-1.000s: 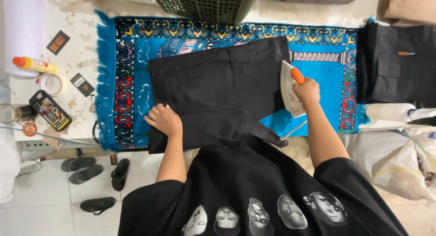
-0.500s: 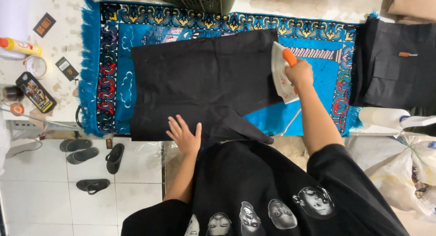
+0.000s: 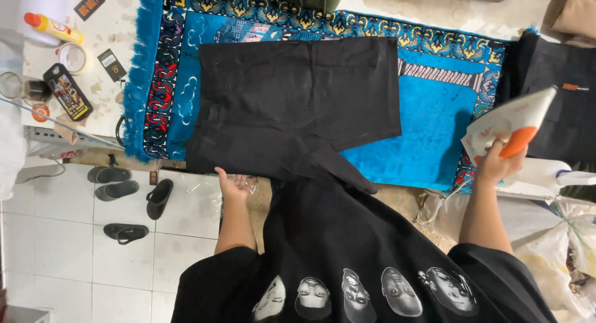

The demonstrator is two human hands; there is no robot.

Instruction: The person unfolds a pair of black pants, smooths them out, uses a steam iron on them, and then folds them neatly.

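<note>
At nine o'clock sandals (image 3: 118,189) lie on the white floor tiles. The left hand (image 3: 231,185) is open, palm up, just below the lower edge of the black shorts (image 3: 292,105), which lie flat at twelve o'clock on the blue patterned mat (image 3: 428,112). At three o'clock the right hand (image 3: 496,164) grips the orange handle of a white iron (image 3: 512,121), lifted off the mat

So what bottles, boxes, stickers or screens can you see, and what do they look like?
Squeeze bottle: top left on the pale surface, lying tilted, yellow with an orange-red cap.
Tape roll: just below the bottle, a pale ring.
Dark card: top left edge, black rectangle with orange print.
Small tag: beside the blue rug's fringe, black rectangle.
Flat packet: left, below the tape, black rectangle with a colourful picture.
No screens lit.
</note>
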